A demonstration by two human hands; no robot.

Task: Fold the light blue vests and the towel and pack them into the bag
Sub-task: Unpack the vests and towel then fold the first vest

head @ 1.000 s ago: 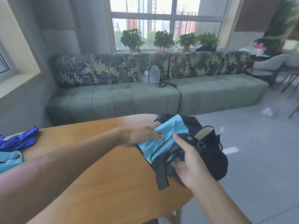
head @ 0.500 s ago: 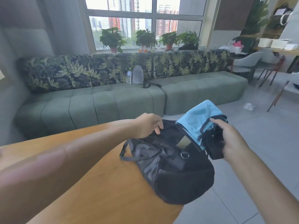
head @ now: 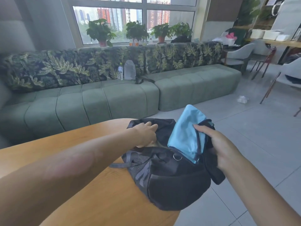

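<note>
Wooden table (head: 84,185) carrying black bag (head: 171,181); right hand (head: 223,152) gripping folded light blue vest (head: 185,136) and bag edge, left hand (head: 145,134) reaching inside, grip hidden.

Light blue vest (head: 184,136), black bag (head: 171,185), leaf-patterned sofa (head: 97,67).

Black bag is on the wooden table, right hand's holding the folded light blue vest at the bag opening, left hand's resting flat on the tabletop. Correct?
Not quite. The head view shows the left hand on the black bag, at the far edge of its opening, not on the wooden table. The rest holds: the right hand holds the light blue vest at the opening.
</note>
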